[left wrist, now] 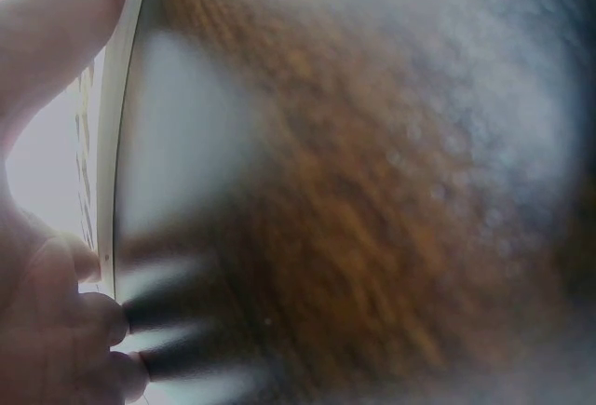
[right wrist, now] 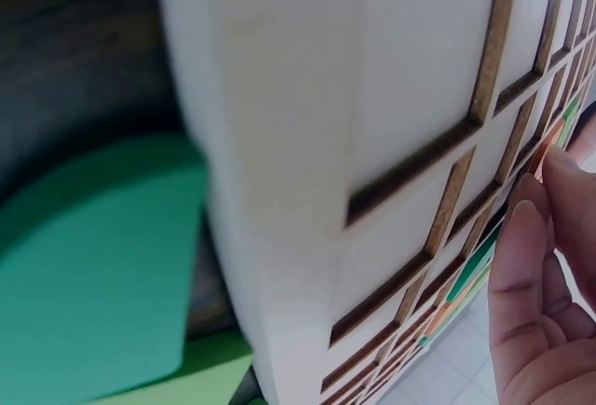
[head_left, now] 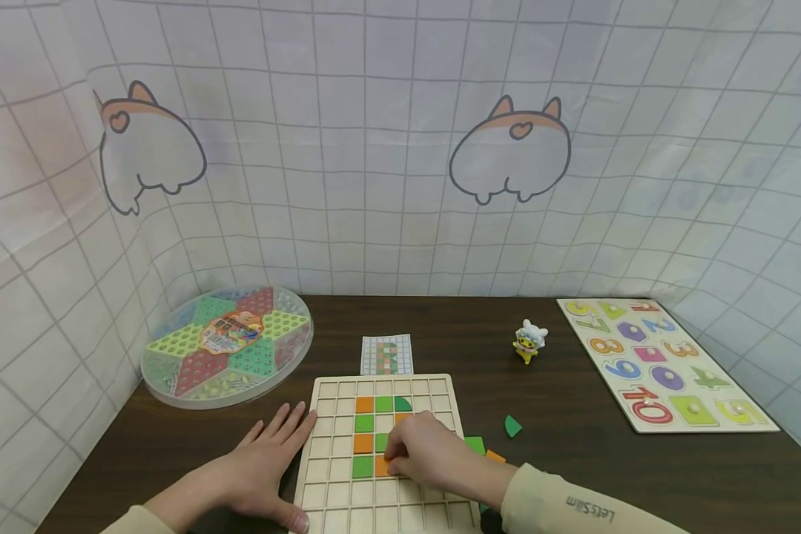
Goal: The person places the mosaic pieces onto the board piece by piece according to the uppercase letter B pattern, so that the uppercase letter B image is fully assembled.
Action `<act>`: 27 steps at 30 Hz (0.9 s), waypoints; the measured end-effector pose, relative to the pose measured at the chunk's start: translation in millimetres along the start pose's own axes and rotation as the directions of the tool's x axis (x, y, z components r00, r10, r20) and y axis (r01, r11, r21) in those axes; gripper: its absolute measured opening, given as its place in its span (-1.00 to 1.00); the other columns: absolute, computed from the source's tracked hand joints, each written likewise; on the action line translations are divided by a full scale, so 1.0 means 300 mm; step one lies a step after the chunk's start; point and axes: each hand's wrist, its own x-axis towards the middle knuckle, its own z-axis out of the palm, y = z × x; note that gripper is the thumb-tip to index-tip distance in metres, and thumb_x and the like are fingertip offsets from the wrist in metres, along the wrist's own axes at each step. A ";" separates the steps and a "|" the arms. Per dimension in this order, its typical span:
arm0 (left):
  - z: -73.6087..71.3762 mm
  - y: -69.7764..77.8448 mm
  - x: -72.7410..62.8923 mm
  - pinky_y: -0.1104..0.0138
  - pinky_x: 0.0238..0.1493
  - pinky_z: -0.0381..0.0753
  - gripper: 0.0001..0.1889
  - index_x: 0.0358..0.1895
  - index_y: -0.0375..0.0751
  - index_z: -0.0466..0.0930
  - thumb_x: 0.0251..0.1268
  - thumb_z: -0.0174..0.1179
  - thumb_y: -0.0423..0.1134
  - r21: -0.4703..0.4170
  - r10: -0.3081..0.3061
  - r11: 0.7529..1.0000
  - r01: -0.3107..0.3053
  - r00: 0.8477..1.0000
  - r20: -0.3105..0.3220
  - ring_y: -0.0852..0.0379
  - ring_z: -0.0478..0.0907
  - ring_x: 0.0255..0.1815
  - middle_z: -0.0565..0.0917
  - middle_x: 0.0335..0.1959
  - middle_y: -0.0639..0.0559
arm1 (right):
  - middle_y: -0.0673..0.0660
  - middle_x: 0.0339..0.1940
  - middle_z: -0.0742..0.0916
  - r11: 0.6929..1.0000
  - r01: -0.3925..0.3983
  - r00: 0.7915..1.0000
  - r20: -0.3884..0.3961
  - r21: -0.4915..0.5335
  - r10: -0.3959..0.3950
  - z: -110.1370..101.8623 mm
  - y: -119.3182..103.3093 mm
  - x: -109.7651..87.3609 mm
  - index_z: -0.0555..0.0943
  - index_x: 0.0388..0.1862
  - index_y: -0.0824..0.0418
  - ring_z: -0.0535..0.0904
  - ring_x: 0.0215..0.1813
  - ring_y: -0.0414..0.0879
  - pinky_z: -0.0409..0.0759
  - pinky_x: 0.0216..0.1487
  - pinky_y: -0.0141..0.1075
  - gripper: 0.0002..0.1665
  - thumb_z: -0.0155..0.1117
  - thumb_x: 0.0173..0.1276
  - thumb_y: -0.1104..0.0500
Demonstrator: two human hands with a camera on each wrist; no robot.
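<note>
A pale wooden grid board (head_left: 327, 493) lies in front of me, with orange, green and dark green pieces in its cells. My left hand (head_left: 260, 467) rests spread along the board's left edge, thumb on its front left corner. Bent over the middle of the board, my right hand (head_left: 434, 452) pinches at an orange square tile (head_left: 382, 467) beside a green square tile (head_left: 363, 467). Thumb and index finger of the right hand (right wrist: 540, 265) come together low over the grid in the right wrist view. That hand hides part of the orange tile and several cells.
Behind the board lies a pattern card (head_left: 387, 356). Loose green tiles (head_left: 475, 445) and a dark green quarter-round piece (head_left: 512, 426) lie to the right. Farther off are a small figurine (head_left: 529, 341), a number puzzle board (head_left: 661, 363) and a round Chinese checkers board (head_left: 230, 345).
</note>
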 end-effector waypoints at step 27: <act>0.001 -0.004 -0.004 -0.44 0.49 -0.16 0.51 0.70 -0.02 -0.23 -0.30 0.31 0.69 0.008 0.011 1.000 -0.011 1.000 -0.008 -0.31 -0.32 0.71 -0.22 0.72 -0.19 | -0.02 -0.29 0.79 0.984 -0.171 0.970 -0.167 0.045 0.176 -0.211 0.219 -0.178 0.79 -0.18 0.21 0.59 -0.34 -0.30 0.58 -0.33 -0.41 -0.90 0.40 0.36 0.29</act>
